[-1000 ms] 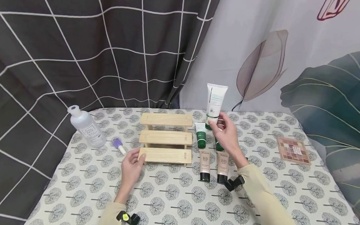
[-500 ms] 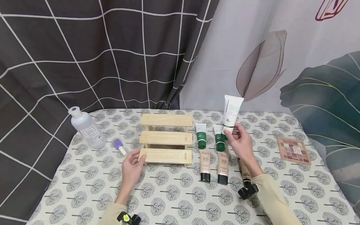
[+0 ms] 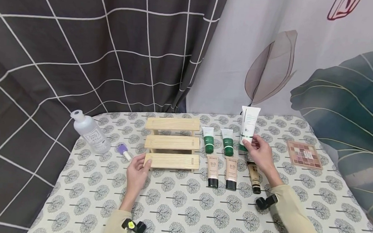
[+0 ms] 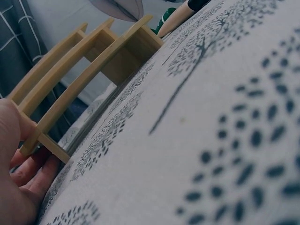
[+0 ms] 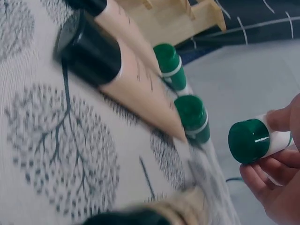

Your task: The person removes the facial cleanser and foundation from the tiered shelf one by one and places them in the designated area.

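A white squeeze tube with a green cap [image 3: 249, 122] is upright in my right hand [image 3: 261, 155], pinched near its capped end between thumb and fingers. In the right wrist view its green cap [image 5: 248, 140] points toward the camera, apart from the cloth. My left hand [image 3: 137, 172] holds the left end of the lowest step of a three-step wooden rack [image 3: 171, 160]; the left wrist view shows the thumb over the step and fingers [image 4: 35, 173] beneath. Two smaller white-and-green tubes [image 3: 208, 141] lie right of the rack. Below them are two beige BB cream tubes [image 3: 213, 169] with black caps.
A small gold-and-black tube [image 3: 254, 177] lies under my right wrist. An eyeshadow palette [image 3: 304, 155] is at the far right. Left of the rack are a purple-tipped brush [image 3: 123, 151] and a clear bottle [image 3: 90, 132]. Curtains hang behind the patterned cloth [image 3: 180, 216].
My right hand has carried the white tube to the right and lower, past the second small green-capped tube. The gold-and-black tube has come into view. My left hand stays on the rack.
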Available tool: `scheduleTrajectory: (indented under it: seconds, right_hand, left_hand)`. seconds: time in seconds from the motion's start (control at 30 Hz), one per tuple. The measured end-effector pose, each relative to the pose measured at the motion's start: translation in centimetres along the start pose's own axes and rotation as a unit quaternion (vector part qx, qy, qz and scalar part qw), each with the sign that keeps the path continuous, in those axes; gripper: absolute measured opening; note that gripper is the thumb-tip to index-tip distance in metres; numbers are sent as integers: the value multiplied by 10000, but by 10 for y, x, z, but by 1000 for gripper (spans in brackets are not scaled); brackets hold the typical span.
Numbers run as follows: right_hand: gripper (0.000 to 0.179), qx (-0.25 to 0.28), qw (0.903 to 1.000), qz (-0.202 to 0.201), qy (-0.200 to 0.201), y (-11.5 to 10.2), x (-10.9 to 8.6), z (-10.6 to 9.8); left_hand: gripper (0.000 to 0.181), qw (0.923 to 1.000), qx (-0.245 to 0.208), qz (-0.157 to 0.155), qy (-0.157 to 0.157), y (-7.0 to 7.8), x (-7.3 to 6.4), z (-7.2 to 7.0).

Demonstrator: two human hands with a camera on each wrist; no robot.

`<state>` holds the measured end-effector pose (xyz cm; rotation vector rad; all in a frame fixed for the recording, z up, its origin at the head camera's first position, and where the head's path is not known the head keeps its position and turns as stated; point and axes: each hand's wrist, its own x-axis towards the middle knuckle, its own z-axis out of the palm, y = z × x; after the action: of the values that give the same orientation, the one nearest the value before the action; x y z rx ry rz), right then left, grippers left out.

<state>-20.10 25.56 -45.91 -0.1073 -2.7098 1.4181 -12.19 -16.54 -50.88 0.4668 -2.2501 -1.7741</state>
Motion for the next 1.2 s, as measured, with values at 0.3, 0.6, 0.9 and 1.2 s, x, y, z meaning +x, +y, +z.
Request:
scheduleTrajectory:
  seconds: [0.3,0.6,0.9,1.2]
  right_hand:
    - [61,-365,9987,320,-173,21,1,-5]
    - [59,-651,9968,395,-263,30,4,-6]
    - [59,-785,9935,608,-557,31,8,-9]
    - [51,-1241,9877,732,-609,24,15,-9]
  left_hand:
    - [38,10000,34,-11,29,0,0,0]
    - [39,10000,-5,-18,17,0,0,0]
    - [41,10000,-26,-21,-41,0,-1,-1]
    - [39,9999,-128,98,-34,-1,0,0]
